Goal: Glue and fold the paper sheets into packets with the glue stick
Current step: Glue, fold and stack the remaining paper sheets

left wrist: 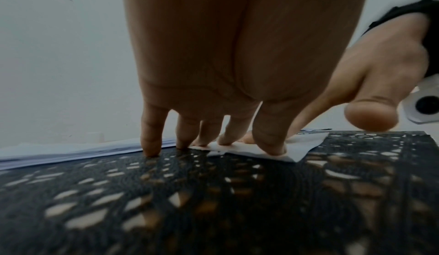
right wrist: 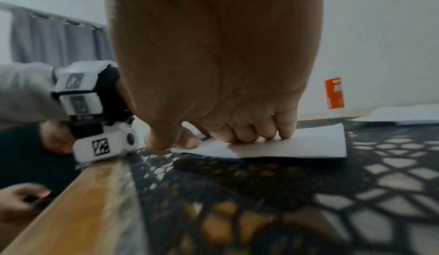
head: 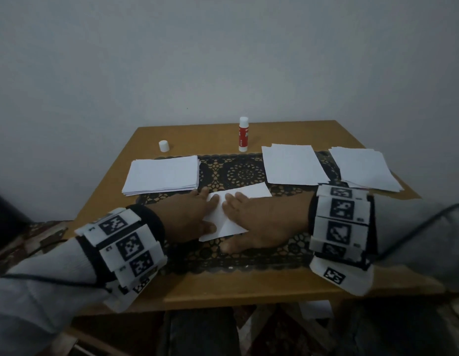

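Two hands, your left hand (head: 190, 217) and right hand (head: 259, 222), press flat on the folded sheet (head: 229, 214), creasing it; next, firm sealing before reaching beyond them for the glue stick (head: 243, 134).

Folded white sheet (head: 233, 209) flat on mat — glue stick (head: 243, 134) upright, uncapped, behind.

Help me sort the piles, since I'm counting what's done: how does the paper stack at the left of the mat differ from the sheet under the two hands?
The left stack is many sheets piled thick; the folded sheet is one piece.
The left stack lies flat and untouched; the folded sheet shows creases and is pressed down by the left hand and right hand.
The left stack sits farther back; the folded sheet lies nearer the person.
Both are white paper on the black lace mat.
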The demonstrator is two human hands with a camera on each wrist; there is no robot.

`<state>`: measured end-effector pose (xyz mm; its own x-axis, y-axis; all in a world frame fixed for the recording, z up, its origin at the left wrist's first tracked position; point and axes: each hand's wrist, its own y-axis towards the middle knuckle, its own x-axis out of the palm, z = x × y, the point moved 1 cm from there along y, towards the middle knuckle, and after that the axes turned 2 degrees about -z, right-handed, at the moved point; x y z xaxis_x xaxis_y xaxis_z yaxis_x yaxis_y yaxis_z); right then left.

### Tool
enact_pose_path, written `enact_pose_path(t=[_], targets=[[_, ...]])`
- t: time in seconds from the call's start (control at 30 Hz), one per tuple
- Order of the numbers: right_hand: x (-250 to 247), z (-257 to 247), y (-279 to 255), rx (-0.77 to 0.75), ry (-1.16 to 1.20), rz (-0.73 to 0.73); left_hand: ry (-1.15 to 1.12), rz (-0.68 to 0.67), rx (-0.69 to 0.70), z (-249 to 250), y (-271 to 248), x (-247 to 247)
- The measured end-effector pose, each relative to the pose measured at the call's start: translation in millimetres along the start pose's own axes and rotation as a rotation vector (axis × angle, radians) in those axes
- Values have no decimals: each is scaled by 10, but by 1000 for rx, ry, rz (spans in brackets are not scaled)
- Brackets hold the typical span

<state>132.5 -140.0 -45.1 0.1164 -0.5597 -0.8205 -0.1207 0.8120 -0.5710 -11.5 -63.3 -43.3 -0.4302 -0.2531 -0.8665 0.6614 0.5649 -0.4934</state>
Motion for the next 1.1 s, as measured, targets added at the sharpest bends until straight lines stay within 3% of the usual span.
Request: enact_pose_path(t=[0.2,0.37,0.53,0.67,0.83,0.97,1.1], targets=[[-149,149,93,66,29,59,-29,-7,-22,18,-13,-6],[23,6,-40,-52,-20,5,-30,5,-21,9,-5,-3],[28,179,-95,53,48,63,-25,-11,-26,28,-25,-11],[294,8,-314,-88,-24,-27,-31,-11,-30,28,-19,-11],[183,318,-307,69,56,7,-24,-28,-36,48,-66,-36],[211,276,-295,-5,25,-29,-19,-46,-32,33,-58,-57],[192,421,-258,65,52,46,-20,-67,-18,121,-100,-23]])
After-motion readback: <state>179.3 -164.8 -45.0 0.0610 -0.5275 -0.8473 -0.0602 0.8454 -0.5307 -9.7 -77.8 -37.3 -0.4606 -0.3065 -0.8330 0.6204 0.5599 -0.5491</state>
